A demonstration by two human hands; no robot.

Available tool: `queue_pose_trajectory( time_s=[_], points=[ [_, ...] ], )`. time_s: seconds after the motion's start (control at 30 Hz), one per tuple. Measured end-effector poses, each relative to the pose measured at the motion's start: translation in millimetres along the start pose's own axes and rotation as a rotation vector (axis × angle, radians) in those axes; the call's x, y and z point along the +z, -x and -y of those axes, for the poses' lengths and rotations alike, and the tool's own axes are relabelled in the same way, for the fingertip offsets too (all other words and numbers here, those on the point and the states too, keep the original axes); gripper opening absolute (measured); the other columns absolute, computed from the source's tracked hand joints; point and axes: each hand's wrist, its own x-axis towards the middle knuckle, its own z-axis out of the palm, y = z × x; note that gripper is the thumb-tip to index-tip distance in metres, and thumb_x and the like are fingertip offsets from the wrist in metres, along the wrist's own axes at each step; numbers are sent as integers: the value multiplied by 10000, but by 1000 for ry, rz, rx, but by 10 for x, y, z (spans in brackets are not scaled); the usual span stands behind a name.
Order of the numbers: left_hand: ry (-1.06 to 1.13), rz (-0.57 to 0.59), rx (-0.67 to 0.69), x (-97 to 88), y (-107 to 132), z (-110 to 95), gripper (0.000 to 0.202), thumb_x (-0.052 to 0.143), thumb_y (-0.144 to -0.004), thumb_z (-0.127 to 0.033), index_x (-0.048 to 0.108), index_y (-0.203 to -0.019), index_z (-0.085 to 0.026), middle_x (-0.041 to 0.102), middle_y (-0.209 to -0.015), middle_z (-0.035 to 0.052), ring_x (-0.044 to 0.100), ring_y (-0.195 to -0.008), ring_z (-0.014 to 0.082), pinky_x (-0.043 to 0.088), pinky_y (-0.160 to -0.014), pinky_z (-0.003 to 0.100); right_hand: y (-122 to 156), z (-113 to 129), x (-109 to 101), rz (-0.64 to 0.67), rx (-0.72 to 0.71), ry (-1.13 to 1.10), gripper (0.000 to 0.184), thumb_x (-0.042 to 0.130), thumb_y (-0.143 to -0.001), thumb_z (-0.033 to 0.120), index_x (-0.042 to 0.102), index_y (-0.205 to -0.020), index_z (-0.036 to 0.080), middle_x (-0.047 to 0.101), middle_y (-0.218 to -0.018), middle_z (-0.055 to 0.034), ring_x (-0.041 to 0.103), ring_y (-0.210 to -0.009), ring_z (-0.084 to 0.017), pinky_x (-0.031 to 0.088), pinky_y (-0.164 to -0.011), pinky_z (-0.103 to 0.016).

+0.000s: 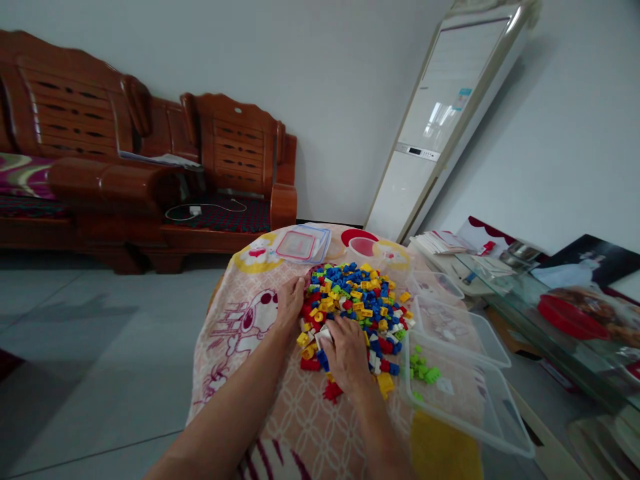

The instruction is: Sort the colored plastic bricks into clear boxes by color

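Left hand (291, 300) nearly straight against the 9 o'clock edge of the pile (369, 293), my right hand (345, 350) apart from it, half-curled at 6; whether that one grips a block, I cannot tell. One pile lies at my 12, three bins (463, 380) at my 2, green blocks (424, 370) in the nearest.

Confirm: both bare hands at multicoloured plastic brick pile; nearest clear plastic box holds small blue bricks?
Colour is wrong: the small plastic bricks in the nearest clear plastic box are light green, not blue, per the head view. The bare left hand and bare right hand are at the multicoloured plastic brick pile, as stated.
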Motion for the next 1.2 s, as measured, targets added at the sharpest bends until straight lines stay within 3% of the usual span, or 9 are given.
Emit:
queue_pose_trajectory(
  time_s=[0.17, 0.33, 0.47, 0.57, 0.67, 0.77, 0.9, 1.07, 1.2],
  points=[
    [-61, 42, 19, -24, 10, -28, 443, 402, -846, -447, 714, -908, -139, 722, -863, 52, 631, -800, 201, 468, -720, 284, 172, -45, -78, -36, 3, -31, 271, 564, -854, 225, 621, -1119, 224, 604, -1214, -82, 498, -1150, -259, 384, -1012, -457],
    [-67, 36, -3, -38, 25, -78, 439, 401, -840, -442, 711, -889, -135, 719, -836, 51, 629, -779, 199, 463, -686, 280, 392, -236, -110, -143, 6, 23, 191, 518, -860, 178, 668, -979, 174, 606, -1224, -129, 499, -1181, -281, 397, -1015, -496],
    [-79, 51, 71, -84, 59, -238, 378, 442, -832, -403, 705, -932, -151, 715, -858, 57, 636, -798, 199, 482, -720, 290, 538, -316, -135, -197, -9, 36, 243, 519, -888, 221, 666, -1074, 173, 594, -1267, -129, 444, -1269, -279, 409, -1025, -493],
    [-127, 148, 228, -131, 160, -400, 276, 515, -810, -356, 709, -917, -191, 709, -918, 54, 637, -855, 195, 484, -807, 308, 627, -375, -139, -218, -9, 33, 318, 535, -897, 285, 629, -1180, 178, 572, -1308, -128, 406, -1311, -283, 409, -1031, -505],
    [-230, 336, 428, -163, 319, -483, 143, 590, -768, -290, 699, -816, -211, 694, -939, 51, 623, -937, 203, 460, -898, 333, 695, -446, -129, -227, -16, 53, 361, 548, -895, 326, 610, -1219, 180, 554, -1335, -129, 383, -1329, -296, 400, -1036, -537],
    [-343, 428, 476, -188, 436, -453, 74, 635, -706, -216, 685, -761, -209, 676, -999, 65, 604, -994, 226, 447, -929, 367, 737, -491, -123, -230, -25, 67, 383, 567, -884, 339, 603, -1230, 178, 522, -1370, -131, 362, -1343, -309, 400, -1035, -553],
    [-367, 400, 422, -244, 424, -362, 121, 592, -694, -156, 689, -743, -210, 671, -993, 67, 599, -1013, 228, 449, -938, 375, 766, -505, -121, -248, -52, 78, 370, 577, -881, 331, 610, -1216, 177, 510, -1381, -132, 373, -1337, -308, 404, -1033, -554],
    [-356, 281, 405, -272, 365, -316, 201, 520, -709, -113, 688, -758, -211, 677, -1023, 68, 603, -1023, 222, 455, -937, 365, 795, -521, -98, -267, -38, 88, 358, 583, -876, 307, 614, -1197, 153, 517, -1370, -147, 378, -1331, -308, 414, -1027, -553],
    [-419, 326, 471, -229, 430, -320, 245, 497, -726, -101, 702, -799, -214, 687, -974, 68, 604, -979, 217, 444, -927, 365, 806, -531, -83, -268, -38, 74, 338, 578, -877, 292, 624, -1180, 149, 517, -1372, -145, 379, -1331, -312, 413, -1030, -559]
  ],
)
